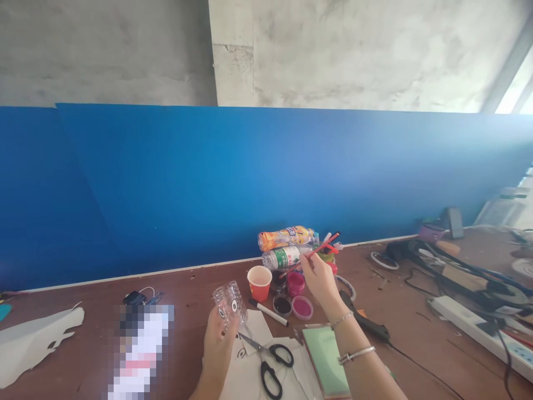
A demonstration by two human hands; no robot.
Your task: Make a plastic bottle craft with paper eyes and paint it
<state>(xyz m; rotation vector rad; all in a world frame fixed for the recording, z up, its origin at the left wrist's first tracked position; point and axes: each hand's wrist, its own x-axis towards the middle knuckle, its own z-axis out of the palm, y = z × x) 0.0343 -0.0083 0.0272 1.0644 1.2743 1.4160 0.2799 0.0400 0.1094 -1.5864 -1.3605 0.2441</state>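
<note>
My left hand point(219, 341) is closed around a clear, ridged plastic bottle piece point(230, 297) with two paper eyes on it. Between the fingers of my right hand point(320, 278) is a thin red paintbrush point(327, 244), slanted so its lower tip is at a dark paint jar point(278, 282). Whether the tip touches paint I cannot tell. Beside that jar stand an open magenta paint jar point(296, 283), a lid with black paint point(282, 305) and a lid with magenta paint point(302, 308). An orange-red paper cup point(260, 284) is left of the jars.
Black-handled scissors point(272, 364) lie on white paper sheets point(241, 378), near a marker point(268, 312) and a green pad point(327, 358). Behind are two plastic bottles point(285, 239). A black glue gun point(366, 322) with cord, a white power strip point(478, 333) and a blue partition point(250, 178) surround this spot.
</note>
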